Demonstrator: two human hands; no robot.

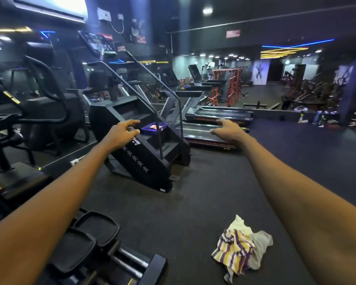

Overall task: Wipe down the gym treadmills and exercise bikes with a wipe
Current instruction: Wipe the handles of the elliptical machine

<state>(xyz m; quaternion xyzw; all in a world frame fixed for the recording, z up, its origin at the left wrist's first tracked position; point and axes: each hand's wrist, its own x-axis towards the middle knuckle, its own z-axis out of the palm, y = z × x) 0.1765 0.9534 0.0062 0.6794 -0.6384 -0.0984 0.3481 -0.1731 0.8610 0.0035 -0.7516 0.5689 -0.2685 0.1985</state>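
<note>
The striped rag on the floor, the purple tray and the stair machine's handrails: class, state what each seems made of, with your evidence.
Striped rag: soft woven fabric, matte; it lies crumpled in folds. Purple tray: probably moulded plastic; even colour, slightly glossy rim. Handrails: likely painted metal tubing; thin, smoothly bent, dull grey.

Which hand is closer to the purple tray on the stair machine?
Left. The left hand reaches with its fingertips just left of the purple tray. The right hand is out to its right, in front of the treadmill, clearly farther off.
</note>
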